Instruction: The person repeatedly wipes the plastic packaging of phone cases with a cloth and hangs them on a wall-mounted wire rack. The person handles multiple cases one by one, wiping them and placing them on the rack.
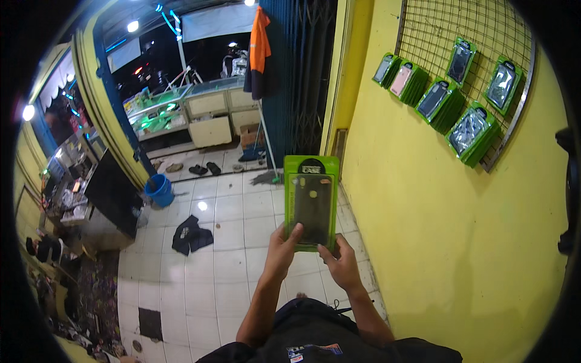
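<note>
A phone case in green retail packaging (311, 204) is held upright before me, its clear front facing me. Through the front I see a dark case with a camera cutout and a round hole. My left hand (282, 252) grips the lower left edge, thumb on the front. At the lower right corner my right hand (338, 258) pinches the pack between thumb and fingers. The fingers behind the pack are hidden.
On the yellow wall (422, 218) at right, a wire grid rack (440, 27) carries several packaged phone cases (438, 102). A black cloth (193, 236) lies on the white tiles. Further off are a blue bucket (159, 190), a broom (268, 136) and a glass display counter (159, 113).
</note>
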{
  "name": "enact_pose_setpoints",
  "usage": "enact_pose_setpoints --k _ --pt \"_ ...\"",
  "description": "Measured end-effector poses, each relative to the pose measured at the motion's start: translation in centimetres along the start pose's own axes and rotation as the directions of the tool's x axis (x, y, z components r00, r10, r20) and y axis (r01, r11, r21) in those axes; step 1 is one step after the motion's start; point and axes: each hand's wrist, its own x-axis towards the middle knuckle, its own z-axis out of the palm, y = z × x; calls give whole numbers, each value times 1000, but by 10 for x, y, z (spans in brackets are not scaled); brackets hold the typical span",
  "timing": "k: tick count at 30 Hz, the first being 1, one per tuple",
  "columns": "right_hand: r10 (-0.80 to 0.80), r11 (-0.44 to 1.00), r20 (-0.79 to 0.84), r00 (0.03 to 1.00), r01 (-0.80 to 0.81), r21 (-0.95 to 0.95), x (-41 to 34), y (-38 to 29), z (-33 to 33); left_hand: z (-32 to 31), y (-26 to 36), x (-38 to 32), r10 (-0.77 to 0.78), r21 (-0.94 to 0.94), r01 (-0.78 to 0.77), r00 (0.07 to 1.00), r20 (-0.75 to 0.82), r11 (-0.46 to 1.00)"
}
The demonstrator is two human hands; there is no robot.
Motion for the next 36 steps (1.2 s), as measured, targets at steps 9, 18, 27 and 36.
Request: enact_pose_setpoints --k 9,18,27,36 --pt "-25 999 -252 967 31 20 157 20 -58 38 -12 193 -73 97 48 960 269 994" --pt "-152 988 -650 745 103 -113 303 19 -112 107 -13 400 33 -50 -3 790 612 999" --pt "-609 785 -729 313 108 -610 412 -46 -171 234 32 549 198 -227 -8 522 830 974" --pt "-780 620 -603 168 76 -781 465 -177 -301 421 114 611 537 -506 -180 334 775 843"
